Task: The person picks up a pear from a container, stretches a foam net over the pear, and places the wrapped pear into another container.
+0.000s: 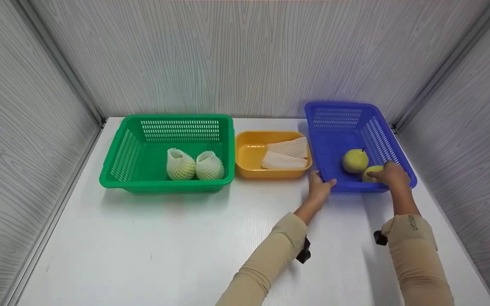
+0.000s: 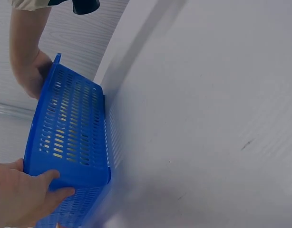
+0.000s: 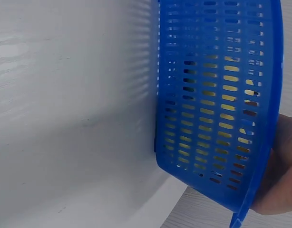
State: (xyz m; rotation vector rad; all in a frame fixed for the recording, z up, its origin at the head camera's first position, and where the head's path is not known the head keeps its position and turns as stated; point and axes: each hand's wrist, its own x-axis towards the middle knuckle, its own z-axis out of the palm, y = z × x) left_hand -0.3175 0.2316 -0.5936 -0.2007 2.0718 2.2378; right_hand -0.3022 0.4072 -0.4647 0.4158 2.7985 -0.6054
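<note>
A blue plastic basket (image 1: 328,146) stands at the right of the table with two yellow-green pears inside. One pear (image 1: 354,161) lies untouched; just in front of it is a second pear (image 1: 369,175), which my right hand (image 1: 395,175) grips from above and the right. The near left corner of the basket is held by my left hand (image 1: 319,190), and the left wrist view shows that hand (image 2: 24,194) against the corner. From the right wrist, the basket wall (image 3: 212,109) hides most of the pears and the right fingers.
Left of the blue basket sits an orange tray (image 1: 247,170) with white foam net sleeves (image 1: 285,160). Further left, a green basket (image 1: 143,163) holds two pears in foam nets (image 1: 181,165). Walls (image 1: 245,55) enclose the white table (image 1: 164,246) at the back and sides.
</note>
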